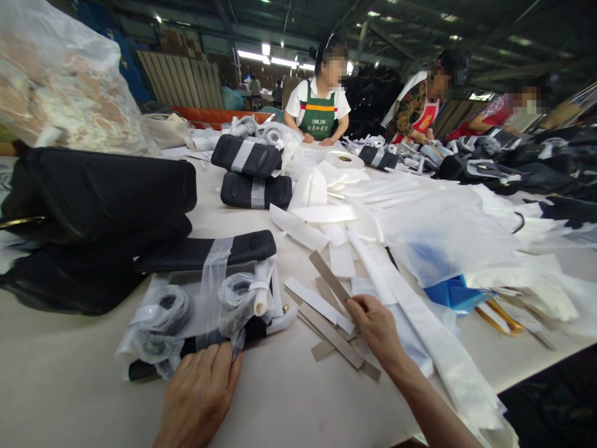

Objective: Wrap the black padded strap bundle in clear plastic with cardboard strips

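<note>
The right hand (375, 326) has its thumb and index finger pinched together on the near end of a flat grey-brown strip of stiff sheet (329, 274), whose free end points towards 11 o'clock. The left hand (203, 382) has its fingers bent close together over the near edge of a bundle of black and white pieces bound with a clear film band (217, 261); their undersides are hidden, so I cannot tell whether they grip it.

That bundle lies at 12 o'clock from the left hand, on a pale, smooth tabletop (275, 414). Two coils wrapped in clear plastic (240, 289) sit in it, beneath a flat black padded panel (254, 247).

At 9 o'clock from the right hand is a loose pile of flat grey-brown and white strips (326, 333). A long white strip of soft sheet (420, 320) runs past on the 3 o'clock side; beyond it lie a crumpled blue plastic piece (459, 294) and a yellow looped handle (501, 320).

Large black bags (107, 199) rest at 11 o'clock from the left hand. Two black film-banded bundles (256, 190) stand stacked between 12 and 1. Farther out, near 12, a person in a green apron (321, 118) faces the tabletop.
</note>
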Demonstrator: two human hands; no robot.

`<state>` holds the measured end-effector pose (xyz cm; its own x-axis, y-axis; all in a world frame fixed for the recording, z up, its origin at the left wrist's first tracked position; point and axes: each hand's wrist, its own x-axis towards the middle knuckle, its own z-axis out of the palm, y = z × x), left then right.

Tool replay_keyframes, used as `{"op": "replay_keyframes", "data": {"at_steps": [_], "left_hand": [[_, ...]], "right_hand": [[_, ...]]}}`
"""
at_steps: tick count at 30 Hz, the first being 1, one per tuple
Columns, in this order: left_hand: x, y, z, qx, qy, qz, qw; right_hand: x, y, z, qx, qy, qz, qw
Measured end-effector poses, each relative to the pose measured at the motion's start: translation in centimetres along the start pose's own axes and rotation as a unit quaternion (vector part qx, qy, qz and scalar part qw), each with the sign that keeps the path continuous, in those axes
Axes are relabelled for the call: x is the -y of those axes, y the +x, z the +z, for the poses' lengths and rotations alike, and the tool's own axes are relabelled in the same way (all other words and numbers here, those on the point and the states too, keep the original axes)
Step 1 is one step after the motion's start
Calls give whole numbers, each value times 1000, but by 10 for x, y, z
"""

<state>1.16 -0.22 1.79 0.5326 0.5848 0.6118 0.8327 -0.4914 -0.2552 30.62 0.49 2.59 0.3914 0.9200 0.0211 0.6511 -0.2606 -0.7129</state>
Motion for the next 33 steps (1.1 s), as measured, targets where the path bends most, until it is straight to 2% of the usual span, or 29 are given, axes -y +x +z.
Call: {"op": "replay_keyframes", "data": {"at_steps": [2, 3, 5, 6, 8, 10, 18, 22, 27, 33], "left_hand": [[0, -1, 1, -2, -1, -1, 1000], [0, -1, 1, -4, -2, -3, 1000], [0, 0, 1, -8, -7, -7, 1000], [0, 1, 0, -7, -9, -7, 1000], [-1, 2, 0, -7, -10, -8, 1000], [-1, 1, 1, -7, -11, -11, 1000], [-1, -4, 3, -3, -18, -22, 1000], [-1, -3, 3, -7, -26, -22, 999], [-1, -4, 4, -4, -29, -28, 999], [-1, -2, 4, -8, -29, -20, 999]], "right_hand": [[8, -1, 5, -22, -82, -71, 994], [13, -2, 9, -12, -137, -119, 983], [22, -4, 19, 40, -244, -195, 949], [25, -5, 24, 68, -278, -212, 934], [27, -4, 33, 104, -300, -209, 925], [27, 0, 38, 108, -300, -199, 927], [22, 20, 33, 149, -287, -179, 929], [20, 24, 37, 144, -263, -172, 938], [18, 25, 31, 116, -167, -151, 967], [13, 31, 21, 123, 19, -66, 990]]}}
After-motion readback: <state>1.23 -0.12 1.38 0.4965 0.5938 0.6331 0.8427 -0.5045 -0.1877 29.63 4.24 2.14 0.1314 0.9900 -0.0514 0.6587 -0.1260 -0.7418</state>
